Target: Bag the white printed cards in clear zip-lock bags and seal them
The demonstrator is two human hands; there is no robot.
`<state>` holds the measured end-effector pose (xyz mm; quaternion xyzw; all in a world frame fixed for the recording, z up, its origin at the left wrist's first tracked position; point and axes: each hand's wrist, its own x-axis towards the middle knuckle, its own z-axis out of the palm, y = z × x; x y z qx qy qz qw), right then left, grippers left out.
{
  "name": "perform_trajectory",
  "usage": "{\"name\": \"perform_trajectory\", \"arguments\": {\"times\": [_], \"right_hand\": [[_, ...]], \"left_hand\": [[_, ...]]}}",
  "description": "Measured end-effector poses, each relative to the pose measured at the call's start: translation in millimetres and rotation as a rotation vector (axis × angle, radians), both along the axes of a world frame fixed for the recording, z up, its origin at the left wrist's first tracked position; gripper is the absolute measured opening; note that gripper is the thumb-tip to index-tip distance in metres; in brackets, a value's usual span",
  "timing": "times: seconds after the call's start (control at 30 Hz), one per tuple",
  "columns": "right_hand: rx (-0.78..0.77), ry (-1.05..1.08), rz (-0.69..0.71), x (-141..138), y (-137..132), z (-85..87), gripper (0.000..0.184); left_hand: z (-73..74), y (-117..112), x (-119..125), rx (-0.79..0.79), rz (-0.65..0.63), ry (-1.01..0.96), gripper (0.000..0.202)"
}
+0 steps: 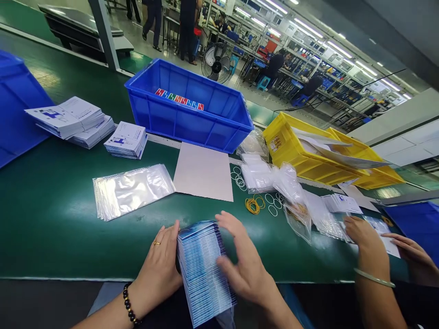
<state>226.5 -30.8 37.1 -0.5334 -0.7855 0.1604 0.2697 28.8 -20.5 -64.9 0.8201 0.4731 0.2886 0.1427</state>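
A thick stack of blue-and-white folded leaflets (205, 269) stands on edge at the table's front, its many layered edges facing me. My left hand (163, 258) presses along the stack's left side with its fingers held together. On the other side, my right hand (242, 260) has its thumb and fingers spread. Its fingertips are at the stack's upper right corner, and its thumb is slightly blurred against the right edge. Beyond the hands lie a pile of clear plastic bags (133, 189) and a sheet of grey-white card (205, 171).
A blue bin (190, 121) holds colourful items. Booklet piles (126, 139) sit at left; yellow bins (308, 157) stand at right. Rubber bands (253, 205) and bagged white pieces (259, 176) lie between. A co-worker's hands (365, 233) handle papers at far right.
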Motion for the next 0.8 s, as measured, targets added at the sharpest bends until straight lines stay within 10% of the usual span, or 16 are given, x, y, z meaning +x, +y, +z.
{"name": "perform_trajectory", "arguments": {"times": [0.1, 0.23, 0.53, 0.8], "right_hand": [[-0.161, 0.074, -0.077, 24, 7, -19.3, 0.058], [-0.491, 0.004, 0.204, 36, 13, -46.0, 0.094], [-0.403, 0.113, 0.327, 14, 30, -56.8, 0.091], [-0.481, 0.884, 0.034, 26, 22, -35.0, 0.090]], "left_hand": [[-2.1, 0, 0, -0.003, 0.012, -0.052, 0.071], [-4.4, 2, 0, -0.012, -0.020, -0.106, 0.058], [15.7, 4, -2, -0.278, -0.043, -0.321, 0.048], [56.7, 15, 30, -1.050, -0.076, -1.037, 0.050]]}}
